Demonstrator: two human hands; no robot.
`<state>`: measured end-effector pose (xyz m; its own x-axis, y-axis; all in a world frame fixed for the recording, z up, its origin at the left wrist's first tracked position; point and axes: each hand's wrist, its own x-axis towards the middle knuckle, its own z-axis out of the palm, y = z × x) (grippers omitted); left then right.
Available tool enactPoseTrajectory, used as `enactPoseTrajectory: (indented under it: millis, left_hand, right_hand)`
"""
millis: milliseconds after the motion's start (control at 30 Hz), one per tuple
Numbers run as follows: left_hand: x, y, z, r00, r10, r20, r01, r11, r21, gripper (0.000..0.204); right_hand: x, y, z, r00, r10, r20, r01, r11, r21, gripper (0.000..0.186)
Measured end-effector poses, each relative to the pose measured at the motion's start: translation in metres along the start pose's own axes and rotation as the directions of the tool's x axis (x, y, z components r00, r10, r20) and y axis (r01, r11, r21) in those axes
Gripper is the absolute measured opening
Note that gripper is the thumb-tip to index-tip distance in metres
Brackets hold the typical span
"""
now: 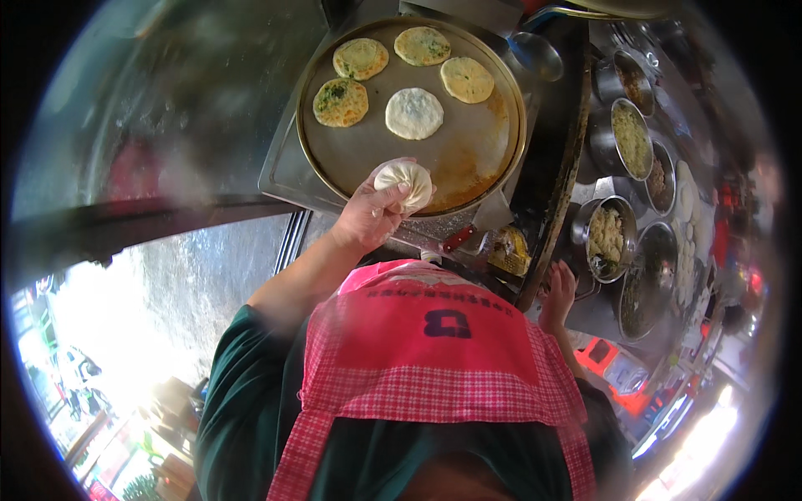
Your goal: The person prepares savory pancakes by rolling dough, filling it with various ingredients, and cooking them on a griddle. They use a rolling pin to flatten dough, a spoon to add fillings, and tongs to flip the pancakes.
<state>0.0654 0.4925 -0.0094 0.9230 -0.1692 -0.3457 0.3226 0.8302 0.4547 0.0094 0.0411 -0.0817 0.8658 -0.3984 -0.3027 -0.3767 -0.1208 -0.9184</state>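
Observation:
My left hand (380, 204) is closed round a pale, pleated ball of dough (403, 184), held above the near edge of a round griddle (368, 159). The gathered folds of the dough face up, by my thumb. On the griddle lie several flat round cakes: a plain white one (414, 113) in the middle, and browner, green-flecked ones such as the cake at the left (340, 103). Off to the right, my right hand (558, 296) is at the counter's near edge beside a metal bowl of pale filling (606, 238). Its fingers are loosely extended, with nothing visible in them.
A scraper with a red handle (458, 240) lies by the griddle's near right rim, beside a container with something yellow (508, 250). Several metal bowls, one with yellowish shreds (632, 138), stand at the right. Past them are dough pieces (687, 217). A ladle (536, 57) lies far right of the griddle.

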Motion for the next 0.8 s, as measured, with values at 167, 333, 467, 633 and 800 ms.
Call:
enactPoseTrajectory:
  millis: [167,333,467,633,800]
  left_hand:
    - [-0.012,0.032,-0.046,0.997,-0.067,-0.024,0.068,0.997,0.029,0.052]
    - [-0.028,0.049,-0.081,0.992,-0.097,-0.081,0.111,0.976,0.189,0.058]
    - [-0.034,0.055,-0.094,0.972,-0.173,-0.157,0.193,0.974,0.119,0.058]
    - [-0.034,0.06,-0.1,0.962,-0.229,-0.151,0.249,0.959,0.136,0.052]
    - [-0.029,0.064,-0.1,0.971,-0.213,-0.111,0.225,0.968,0.111,0.052]
  right_hand:
    - [-0.026,0.055,0.003,0.971,-0.181,-0.154,0.02,0.705,-0.708,0.062]
    - [-0.039,0.029,0.045,0.952,-0.257,-0.166,-0.107,0.229,-0.968,0.066]
    - [-0.042,-0.001,0.062,0.971,-0.163,-0.176,-0.137,0.226,-0.964,0.066]
    - [-0.043,-0.006,0.071,0.962,-0.075,-0.262,-0.248,0.155,-0.956,0.067]
    - [-0.044,-0.007,0.078,0.954,-0.112,-0.278,-0.262,0.135,-0.956,0.061]
